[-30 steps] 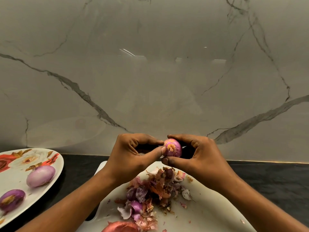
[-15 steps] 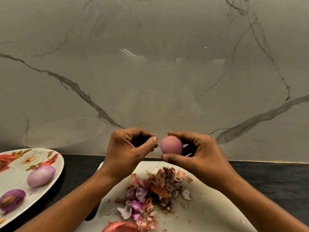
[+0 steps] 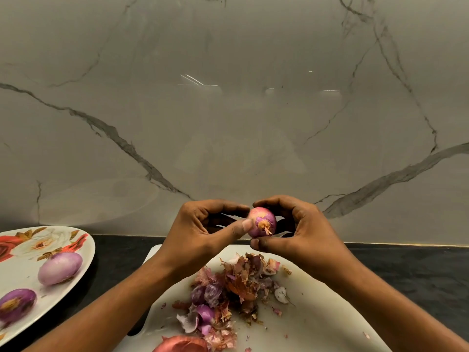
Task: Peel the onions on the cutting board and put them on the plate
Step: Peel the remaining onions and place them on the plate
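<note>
At the centre of the frame, above the far edge of the cutting board point(image 3: 317, 313), a small onion point(image 3: 261, 222) is held in the air between both hands. The right hand point(image 3: 299, 232) curls round it from the right, thumb below and fingers over the top. The left hand point(image 3: 203, 229) pinches at its left side, with the thumb point(image 3: 243, 226) pressed to the skin beside the frayed root tuft that faces the camera.

The main risk is a slip. The onion looks smooth and mostly bare (only the root end still carries papery scraps), so a hard push from the thumb could squirt it out of the right hand's loose cradle. It would probably drop into the peelings point(image 3: 233, 288) heaped below, or roll off onto the dark table point(image 3: 418, 270).

Digging too deep at the root could also tear away good flesh instead of dry skin.

The carry to the plate point(image 3: 83, 250) at the lower left crosses a gap of table, and two peeled onions point(image 3: 60, 268) already lie on it. A careless set-down could knock them rolling towards the rim.

An unpeeled onion point(image 3: 181, 345) sits at the bottom edge of the frame, close to the left forearm, which could nudge it.
</note>
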